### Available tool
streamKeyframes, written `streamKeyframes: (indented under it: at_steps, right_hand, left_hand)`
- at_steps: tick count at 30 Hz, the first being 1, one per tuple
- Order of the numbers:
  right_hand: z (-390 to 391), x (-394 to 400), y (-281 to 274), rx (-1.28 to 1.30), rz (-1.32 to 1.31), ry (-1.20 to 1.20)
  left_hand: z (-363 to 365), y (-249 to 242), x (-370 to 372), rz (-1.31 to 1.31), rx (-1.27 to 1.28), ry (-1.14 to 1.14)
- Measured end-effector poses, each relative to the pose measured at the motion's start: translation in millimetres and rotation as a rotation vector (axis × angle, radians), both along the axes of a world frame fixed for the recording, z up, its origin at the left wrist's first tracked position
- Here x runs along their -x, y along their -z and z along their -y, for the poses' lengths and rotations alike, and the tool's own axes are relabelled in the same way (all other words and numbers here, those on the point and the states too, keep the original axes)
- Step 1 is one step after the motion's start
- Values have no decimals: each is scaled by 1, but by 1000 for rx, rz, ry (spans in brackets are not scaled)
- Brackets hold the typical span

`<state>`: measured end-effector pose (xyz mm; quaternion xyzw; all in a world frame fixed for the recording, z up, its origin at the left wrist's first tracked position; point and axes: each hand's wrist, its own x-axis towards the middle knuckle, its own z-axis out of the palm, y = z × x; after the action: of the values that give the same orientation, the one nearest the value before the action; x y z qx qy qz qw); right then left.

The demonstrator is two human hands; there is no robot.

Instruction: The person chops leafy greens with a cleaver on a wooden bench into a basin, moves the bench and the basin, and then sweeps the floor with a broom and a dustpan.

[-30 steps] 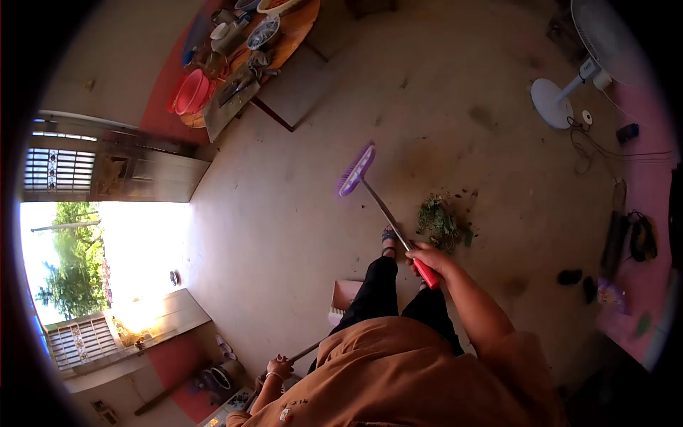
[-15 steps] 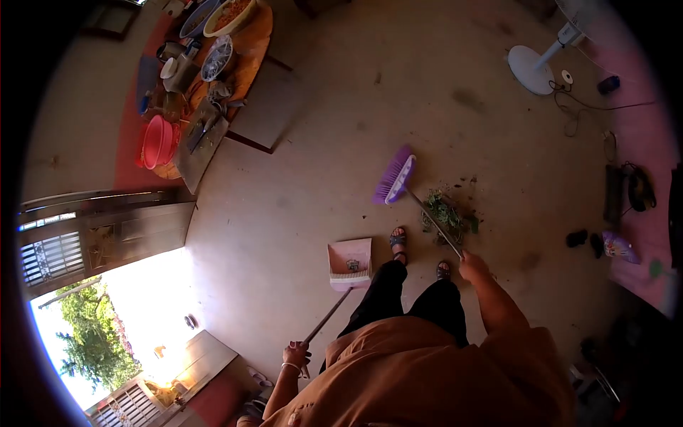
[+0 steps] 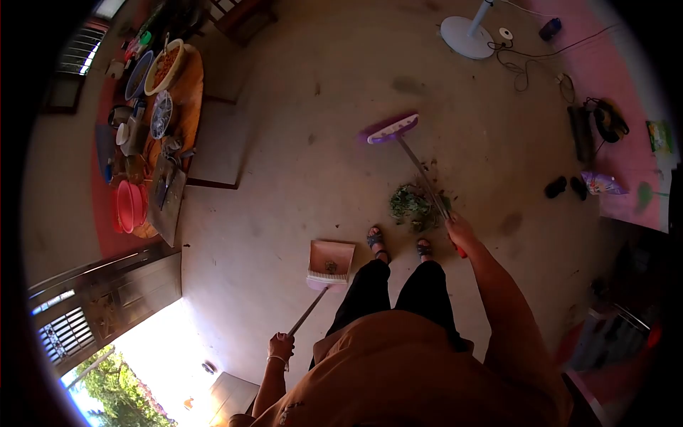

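Observation:
My right hand [image 3: 459, 229] is closed round the handle of a purple broom [image 3: 393, 129], close to the handle's red end. The broom's head is out ahead of my feet, past a heap of green leaves and stems [image 3: 410, 202] on the floor; its handle crosses over the heap. Low on the left, my left hand [image 3: 282, 346] grips the long handle of a pink dustpan [image 3: 331, 260]. The dustpan is left of my feet, with a little dark debris in its pan.
A wooden table [image 3: 191, 107] with bowls and a red basin [image 3: 130, 206] stands at left. A white fan base [image 3: 466, 37] and a loose cable [image 3: 523, 58] are at upper right. Black slippers [image 3: 556, 187] lie at right. An open doorway [image 3: 153, 341] is at lower left.
The broom head has swung forward, away from the dustpan, and turned more crosswise. My view has turned and shifted to the right. Both hands keep their holds.

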<state>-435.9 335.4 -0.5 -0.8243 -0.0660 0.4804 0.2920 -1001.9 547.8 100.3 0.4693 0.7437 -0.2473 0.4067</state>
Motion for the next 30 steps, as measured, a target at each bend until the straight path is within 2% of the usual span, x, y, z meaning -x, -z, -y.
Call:
streamKeyframes:
  at_steps: [3, 4, 5, 6, 9, 10, 11, 12, 13, 15, 16, 19, 21, 23, 25, 26, 28, 30]
  right_hand:
    - [-60, -45, 41, 98, 73, -2]
    - [-66, -56, 55, 87, 57, 9]
    - [-68, -65, 74, 185, 79, -36]
    - [-64, -67, 90, 284, 99, -80]
    - [4, -30, 104, 256, -47, 20]
    - [44, -2, 121, 203, 287, -150]
    - [78, 23, 111, 211, 253, -125]
    - [104, 42, 87, 239, 83, -44]
    - [141, 62, 92, 135, 102, -77]
    - [129, 55, -43, 185, -351, 283]
    - [146, 55, -56, 183, -338, 282]
    - [195, 40, -82, 140, -380, 337]
    - [213, 20, -97, 128, -387, 429]
    - [219, -11, -94, 113, -289, 404]
    - [231, -52, -64, 108, -202, 393]
    - [234, -76, -54, 171, -157, 314]
    - [225, -110, -59, 315, 133, 97]
    - [235, -139, -45, 509, 511, -313]
  left_hand:
    - [1, -30, -27, -43, -59, 74]
    - [2, -34, -28, -13, -80, 101]
    - [3, -40, -38, -25, -89, 114]
    - [4, -47, -51, -41, -82, 171]
    - [13, -52, -69, -40, -158, 249]
    - [14, -52, -81, -53, -151, 280]
    - [15, -53, -87, -64, -145, 309]
    - [13, -33, -70, -77, -159, 409]
    - [16, -25, -67, -60, -218, 410]
    - [20, -22, -76, -51, -241, 407]
    - [22, -27, -87, -46, -234, 423]
    - [35, -43, -115, -50, -363, 661]
    - [49, -67, -142, -121, -389, 641]
    - [59, -71, -147, -135, -419, 740]
    - [70, -85, -166, -146, -421, 695]
    - [76, -88, -170, -146, -438, 703]
    - [80, -93, -179, -128, -439, 685]
    - [82, -95, -186, -124, -434, 674]
